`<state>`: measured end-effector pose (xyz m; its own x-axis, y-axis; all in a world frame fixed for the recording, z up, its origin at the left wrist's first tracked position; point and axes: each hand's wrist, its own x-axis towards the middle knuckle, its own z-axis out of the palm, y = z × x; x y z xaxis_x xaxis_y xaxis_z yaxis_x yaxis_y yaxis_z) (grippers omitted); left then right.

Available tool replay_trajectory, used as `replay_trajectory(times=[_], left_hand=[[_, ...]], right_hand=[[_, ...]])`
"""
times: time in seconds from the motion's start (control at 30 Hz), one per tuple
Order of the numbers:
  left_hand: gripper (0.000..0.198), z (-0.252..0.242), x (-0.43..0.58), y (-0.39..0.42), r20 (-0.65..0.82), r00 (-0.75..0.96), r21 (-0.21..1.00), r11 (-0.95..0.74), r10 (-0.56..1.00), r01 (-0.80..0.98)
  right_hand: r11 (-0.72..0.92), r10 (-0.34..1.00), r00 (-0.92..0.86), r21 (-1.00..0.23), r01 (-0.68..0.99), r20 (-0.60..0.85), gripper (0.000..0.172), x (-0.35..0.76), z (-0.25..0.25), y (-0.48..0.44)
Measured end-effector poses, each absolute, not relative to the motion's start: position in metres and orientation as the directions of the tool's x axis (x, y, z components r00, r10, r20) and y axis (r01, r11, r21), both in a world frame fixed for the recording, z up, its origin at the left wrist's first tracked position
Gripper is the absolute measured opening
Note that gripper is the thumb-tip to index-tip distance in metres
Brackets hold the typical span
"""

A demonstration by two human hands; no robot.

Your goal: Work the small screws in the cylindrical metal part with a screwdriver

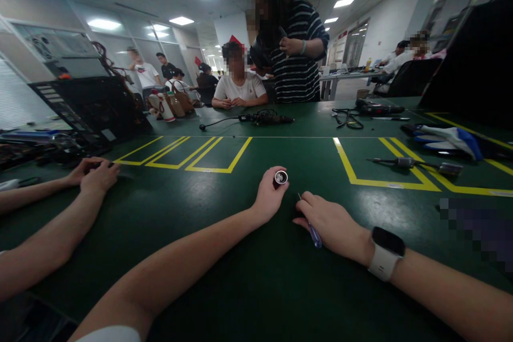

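Note:
My left hand [269,197] is wrapped round a dark cylinder with a silver rim [281,177]. Its round end faces me, and something pale shows inside the opening; the hand hides most of the body. Close by on the right, my right hand [326,219] grips a small screwdriver [315,236] with a clear purple handle. The thin metal tip pokes out above the fingers, pointing up toward the cylinder without touching it. A watch with a pale strap [385,256] is on my right wrist.
A co-worker's hands [96,171] rest at the left. Yellow tape [208,170] marks the green table. A soldering iron [404,163] and gloves [452,139] lie right; a cabled tool [264,116] and a power drill [379,108] lie farther back. Open computer cases [88,107] stand left.

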<state>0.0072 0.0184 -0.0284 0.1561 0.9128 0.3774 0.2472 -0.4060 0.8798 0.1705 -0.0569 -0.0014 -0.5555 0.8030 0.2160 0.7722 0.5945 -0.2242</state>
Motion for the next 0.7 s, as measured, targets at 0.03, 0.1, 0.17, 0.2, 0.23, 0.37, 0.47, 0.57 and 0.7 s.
replay_trajectory(times=[0.03, 0.1, 0.17, 0.2, 0.23, 0.37, 0.47, 0.57, 0.7], left_hand=[[0.036, -0.028, 0.008, 0.018, 0.358, 0.16, 0.893, -0.387, 0.92, 0.23], [0.037, -0.027, 0.008, 0.016, 0.319, 0.158, 0.917, -0.347, 0.934, 0.197], [0.037, -0.026, 0.008, 0.014, 0.28, 0.149, 0.938, -0.303, 0.948, 0.169], [0.037, -0.025, 0.009, 0.014, 0.262, 0.146, 0.946, -0.284, 0.954, 0.156], [0.037, -0.024, 0.008, 0.013, 0.248, 0.147, 0.952, -0.269, 0.958, 0.145], [0.045, -0.016, 0.008, 0.011, 0.153, 0.15, 0.984, -0.165, 0.977, 0.073], [0.048, -0.009, 0.01, 0.01, 0.012, 0.16, 0.998, -0.002, 0.987, -0.066], [0.037, -0.001, 0.015, 0.011, -0.06, 0.196, 0.971, 0.103, 0.979, -0.216], [0.033, 0.01, 0.028, 0.012, -0.134, 0.21, 0.936, 0.193, 0.968, -0.293]], right_hand=[[0.61, 0.792, -0.573, -0.233, 0.757, 0.213, 0.015, 0.17, -0.002, -0.051], [0.62, 0.785, -0.584, -0.285, 0.731, 0.207, 0.011, 0.17, -0.004, -0.038], [0.603, 0.797, -0.565, -0.333, 0.725, 0.212, 0.01, 0.171, -0.006, -0.026], [0.588, 0.808, -0.547, -0.359, 0.724, 0.219, 0.01, 0.172, -0.006, -0.022], [0.572, 0.819, -0.527, -0.392, 0.72, 0.228, 0.009, 0.172, -0.006, -0.018], [0.466, 0.883, -0.385, -0.587, 0.662, 0.267, 0.012, 0.18, -0.001, -0.015], [0.347, 0.937, -0.252, -0.749, 0.564, 0.244, 0.027, 0.191, 0.008, -0.02], [0.225, 0.973, -0.154, -0.863, 0.451, 0.173, 0.045, 0.202, 0.013, -0.029], [0.065, 0.997, -0.061, -0.95, 0.307, 0.049, 0.04, 0.208, 0.01, -0.036]])
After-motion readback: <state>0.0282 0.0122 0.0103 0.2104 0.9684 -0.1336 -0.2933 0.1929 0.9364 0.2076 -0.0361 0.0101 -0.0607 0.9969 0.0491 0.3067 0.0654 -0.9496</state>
